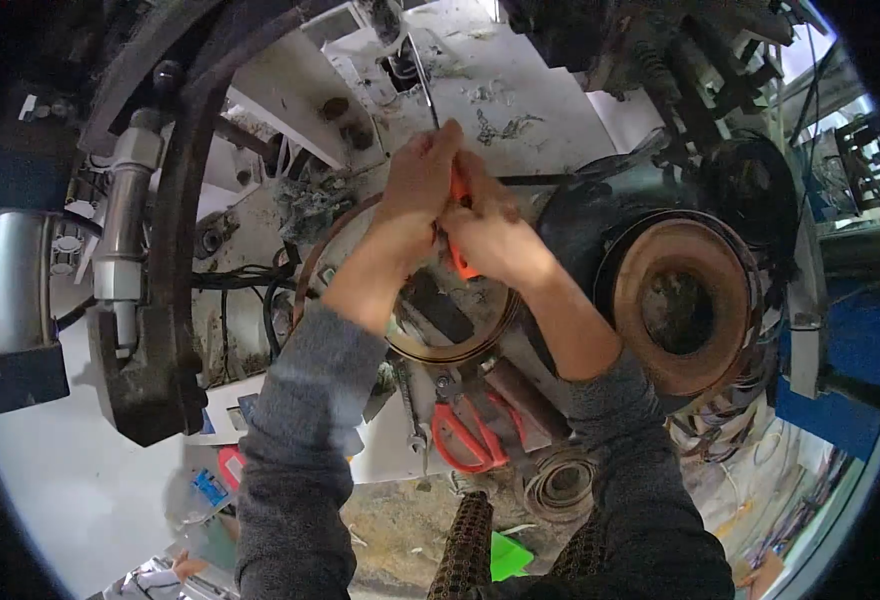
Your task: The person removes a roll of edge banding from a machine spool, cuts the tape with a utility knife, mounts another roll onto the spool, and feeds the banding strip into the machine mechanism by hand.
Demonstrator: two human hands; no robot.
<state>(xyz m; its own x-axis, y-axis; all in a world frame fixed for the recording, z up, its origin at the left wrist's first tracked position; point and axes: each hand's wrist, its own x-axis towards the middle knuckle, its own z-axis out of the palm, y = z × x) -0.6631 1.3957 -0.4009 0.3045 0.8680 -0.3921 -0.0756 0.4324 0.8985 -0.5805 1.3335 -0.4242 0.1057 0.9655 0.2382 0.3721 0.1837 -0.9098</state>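
Observation:
Both hands meet in the middle of the view around an orange tool [463, 262] with dark parts. My left hand [418, 185] is closed on its upper part, beside a long thin metal shaft [423, 82] that points away toward the machine. My right hand [488, 232] wraps the tool lower down. Fingers cover most of its body, so its exact kind cannot be made out. Below the hands lies a round metal ring [447, 354]. Nearer to me are red-handled scissors [472, 462] and a wrench [412, 415].
A large rusty round part [632, 300] sits in a black housing at right. Dark machine arms and a metal cylinder [128, 210] stand at left. Black cables [240, 278] run across the left side. A coiled strip [563, 483] and a green object [509, 556] lie low down.

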